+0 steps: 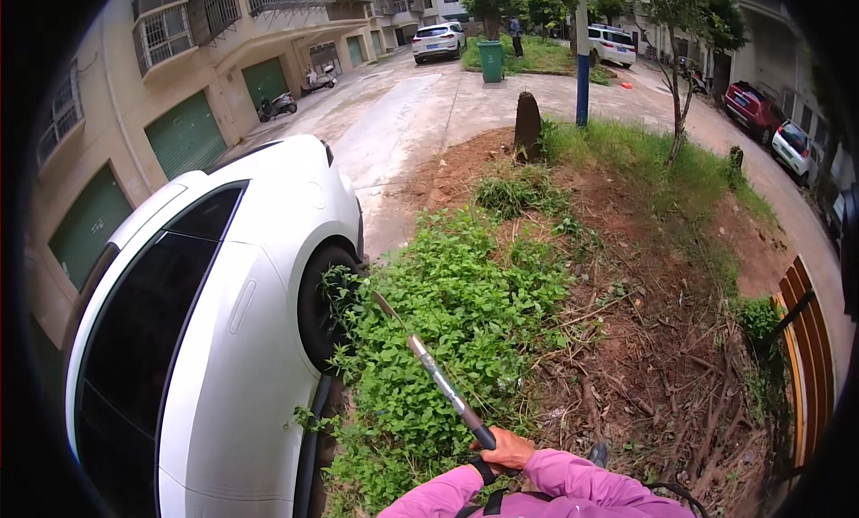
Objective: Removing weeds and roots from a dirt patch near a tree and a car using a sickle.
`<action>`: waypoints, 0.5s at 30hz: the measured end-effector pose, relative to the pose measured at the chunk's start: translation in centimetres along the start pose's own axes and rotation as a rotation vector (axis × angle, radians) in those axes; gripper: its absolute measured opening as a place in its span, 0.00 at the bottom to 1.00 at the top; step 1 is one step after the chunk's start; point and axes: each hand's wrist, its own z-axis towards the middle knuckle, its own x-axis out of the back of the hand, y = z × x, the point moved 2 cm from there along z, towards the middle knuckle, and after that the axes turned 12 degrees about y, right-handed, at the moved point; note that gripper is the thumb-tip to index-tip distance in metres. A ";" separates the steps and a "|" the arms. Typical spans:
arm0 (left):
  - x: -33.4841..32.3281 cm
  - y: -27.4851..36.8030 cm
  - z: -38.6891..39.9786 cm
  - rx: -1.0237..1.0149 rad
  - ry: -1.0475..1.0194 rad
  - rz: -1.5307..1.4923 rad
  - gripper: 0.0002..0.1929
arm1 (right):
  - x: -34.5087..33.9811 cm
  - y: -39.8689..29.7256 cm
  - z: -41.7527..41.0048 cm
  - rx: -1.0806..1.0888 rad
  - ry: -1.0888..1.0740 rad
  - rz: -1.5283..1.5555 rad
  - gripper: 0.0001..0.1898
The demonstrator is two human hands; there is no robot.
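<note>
A long-handled cutting blade [443, 380] slants forward and left from my body, its narrow metal blade [389, 310] lying over leafy green plants [463, 296]. My right hand [511, 448] is wrapped around the dark lower end of the handle. Close against it at the handle's butt is my left hand [495, 468], mostly hidden behind the right one, with a black band at the wrist. The blade's tip points towards the rear wheel [329, 303] of a parked white car [268, 283], and some stems lean against that tyre.
Bare reddish soil with roots and cut stalks [644, 397] lies to the right, beside a corrugated metal sheet [802, 364]. A dark stump-like post [527, 125], a blue-and-white pole [582, 82] and a green bin [490, 62] stand ahead. A person [516, 35] is far off.
</note>
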 end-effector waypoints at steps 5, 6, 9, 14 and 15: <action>-0.4 -0.3 -1.1 0.059 -0.036 -0.025 0.16 | -0.9 0.7 -0.1 -0.017 -0.221 -0.080 0.20; 0.0 -0.1 -1.1 0.058 -0.028 -0.019 0.16 | -1.1 0.5 -0.1 0.000 -0.269 -0.118 0.20; 1.2 0.5 -2.1 0.079 -0.010 -0.020 0.16 | -2.9 0.2 -0.8 -0.010 -0.427 -0.170 0.21; 1.5 0.7 -3.7 0.040 0.081 -0.005 0.16 | -4.8 1.1 -1.7 -0.056 -0.581 -0.155 0.21; 1.2 0.9 -3.8 0.021 0.085 0.001 0.16 | -4.6 0.9 -1.7 -0.032 -0.573 -0.214 0.21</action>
